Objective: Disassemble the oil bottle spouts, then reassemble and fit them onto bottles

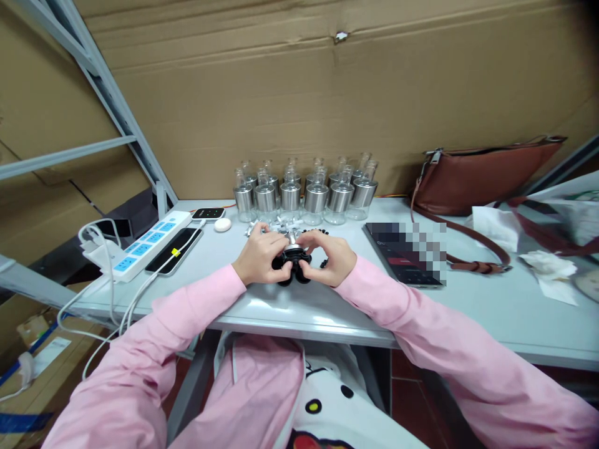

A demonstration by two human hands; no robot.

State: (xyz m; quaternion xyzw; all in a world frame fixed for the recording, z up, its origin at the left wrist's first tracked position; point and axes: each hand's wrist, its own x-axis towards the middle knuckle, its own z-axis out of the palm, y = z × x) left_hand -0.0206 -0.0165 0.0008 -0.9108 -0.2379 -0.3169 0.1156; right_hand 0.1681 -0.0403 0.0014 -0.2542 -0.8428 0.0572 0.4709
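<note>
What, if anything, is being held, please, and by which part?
The left hand and right hand hold a black piece by its opposite sides.

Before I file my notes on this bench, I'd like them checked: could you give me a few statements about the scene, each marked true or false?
1. The left hand and right hand both hold the black-and-silver piece. True.
2. The brown bag is left of the bottles. False: the bag is to their right.
3. The power strip has blue socket panels. True.
4. The bottles lie on their sides. False: they stand upright.
5. A round white object sits left of the bottles. True.
</note>
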